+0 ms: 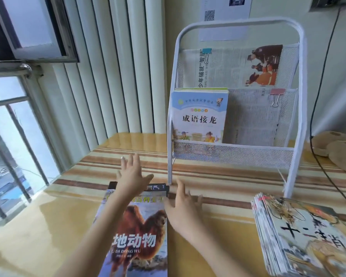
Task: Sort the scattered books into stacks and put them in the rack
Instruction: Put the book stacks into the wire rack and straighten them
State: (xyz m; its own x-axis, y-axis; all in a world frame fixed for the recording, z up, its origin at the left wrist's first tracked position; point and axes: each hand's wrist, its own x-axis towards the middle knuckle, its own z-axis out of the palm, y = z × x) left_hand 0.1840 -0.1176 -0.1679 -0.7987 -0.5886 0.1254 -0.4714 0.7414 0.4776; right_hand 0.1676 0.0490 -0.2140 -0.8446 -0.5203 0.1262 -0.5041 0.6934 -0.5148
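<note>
While your left hand [132,177] reaches forward with its fingers straight and spread, palm down above the far end of the camel-cover book [137,232], your right hand [181,204] lies just beside that book's right edge, fingers also straight and fanned toward the rack [237,92]; neither of your hands grips anything. Both forearms come up from the bottom of the view, the left one crossing over the book's cover. That book lies flat on the striped bench [228,177] on top of a stack (how many books lie beneath it I cannot tell, though a dark cover [158,187] shows past its far end). To your right sits one more stack of thin booklets [300,234], too many to count, fanned along its left edge. In the white wire rack, which stands upright on the bench, the lower tier holds a light blue book [199,116] at the left, with further books hidden behind it, and a newspaper [252,118] with a pink clip [277,94]; the upper tier holds another newspaper [234,66] with a blue clip [207,51].
</note>
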